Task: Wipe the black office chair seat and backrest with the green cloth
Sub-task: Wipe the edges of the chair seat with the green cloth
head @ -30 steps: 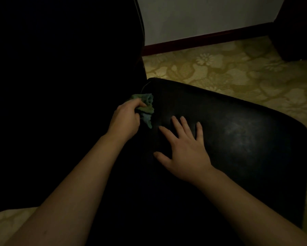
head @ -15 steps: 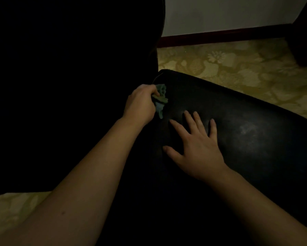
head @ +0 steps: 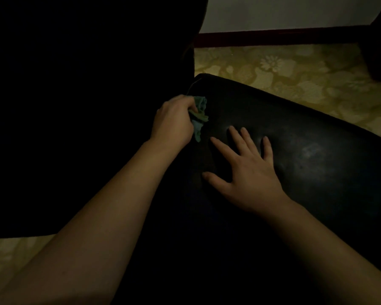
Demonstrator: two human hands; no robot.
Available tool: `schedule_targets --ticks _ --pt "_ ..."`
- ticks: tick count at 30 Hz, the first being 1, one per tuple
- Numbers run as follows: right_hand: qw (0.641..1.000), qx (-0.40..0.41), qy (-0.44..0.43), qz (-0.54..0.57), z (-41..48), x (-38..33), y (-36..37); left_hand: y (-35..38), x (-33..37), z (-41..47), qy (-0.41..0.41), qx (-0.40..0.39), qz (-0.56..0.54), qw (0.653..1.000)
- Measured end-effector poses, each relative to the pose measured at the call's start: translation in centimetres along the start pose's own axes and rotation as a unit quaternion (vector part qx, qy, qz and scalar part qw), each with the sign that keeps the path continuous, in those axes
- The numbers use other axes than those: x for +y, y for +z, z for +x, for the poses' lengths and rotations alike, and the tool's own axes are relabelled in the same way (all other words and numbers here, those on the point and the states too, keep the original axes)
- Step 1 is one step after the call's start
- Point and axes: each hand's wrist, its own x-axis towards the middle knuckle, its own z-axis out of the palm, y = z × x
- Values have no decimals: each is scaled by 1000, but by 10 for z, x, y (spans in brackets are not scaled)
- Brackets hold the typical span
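Our left hand (head: pixel 174 121) grips the bunched green cloth (head: pixel 198 114) at the seat's (head: pixel 306 146) back corner; our right hand (head: pixel 246 170) lies flat there, fingers spread.

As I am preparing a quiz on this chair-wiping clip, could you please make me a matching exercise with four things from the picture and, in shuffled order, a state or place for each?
Things:
1. left hand
2. right hand
3. green cloth
4. carpet

States or places:
A. lies flat on the seat, fingers spread
B. yellow and patterned, beyond the seat
C. grips the green cloth
D. bunched up, near the seat's rear corner

Pairs: 1-C, 2-A, 3-D, 4-B.
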Motion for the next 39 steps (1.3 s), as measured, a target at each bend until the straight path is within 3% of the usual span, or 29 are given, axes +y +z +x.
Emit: schedule_targets --ticks 17,29,39 --pt "999 -27 -17 29 1 3 -8 8 13 26 -71 35 -1 997" --pt "996 -48 -29 67 4 6 -14 4 -8 6 -35 9 24 999" --pt "995 -52 -29 78 4 9 -15 19 26 39 -46 25 14 999"
